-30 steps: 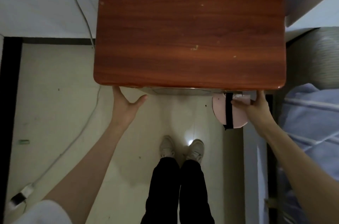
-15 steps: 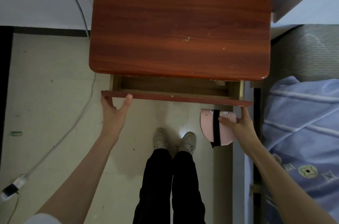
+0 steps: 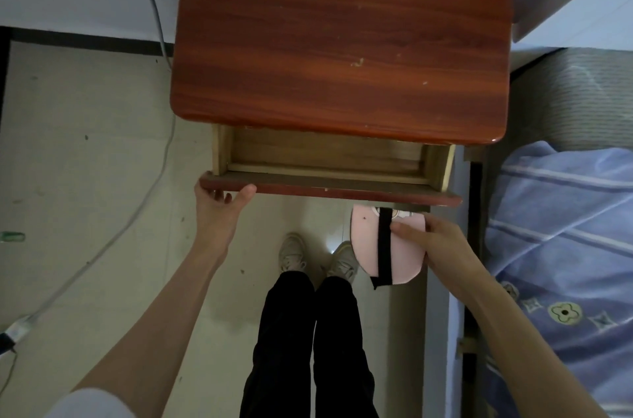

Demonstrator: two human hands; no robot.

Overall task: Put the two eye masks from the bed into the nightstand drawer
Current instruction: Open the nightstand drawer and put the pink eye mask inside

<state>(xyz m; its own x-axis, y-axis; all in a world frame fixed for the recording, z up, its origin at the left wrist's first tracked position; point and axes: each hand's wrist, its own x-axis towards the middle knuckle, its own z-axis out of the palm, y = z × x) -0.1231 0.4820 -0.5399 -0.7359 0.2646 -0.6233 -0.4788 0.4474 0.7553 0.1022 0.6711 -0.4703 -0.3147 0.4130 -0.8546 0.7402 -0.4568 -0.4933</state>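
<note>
One eye mask [image 3: 387,244] is all we can see: pink, with a black strap running down its middle, and it hangs just below the right end of the drawer front, outside the drawer [image 3: 325,162]. Our right hand [image 3: 433,239] holds it, the fingers [image 3: 406,232] pinched on its right half beside the strap. Whether a second mask lies folded behind the first we cannot tell.

The drawer stands pulled partway out of the reddish wooden nightstand [image 3: 342,37], and the part of its pale wooden bottom that shows is bare. Our left hand [image 3: 219,208] is at the left end of the drawer front, the thumb over its top edge and the other fingers curled under it, so that hand is clenched on the front panel.

To the right of the nightstand lies the bed [image 3: 565,246], covered with a blue striped quilt that has small flower prints. A grey striped pillow [image 3: 568,99] sits above it, near the nightstand's right corner. On the left a white cable [image 3: 161,157] runs down the wall and across the pale tiled floor [image 3: 85,178] to a plug block at the lower left edge. Below the drawer we see our own black trousers [image 3: 301,342] and light sneakers [image 3: 291,251], standing on the floor between the two arms.
</note>
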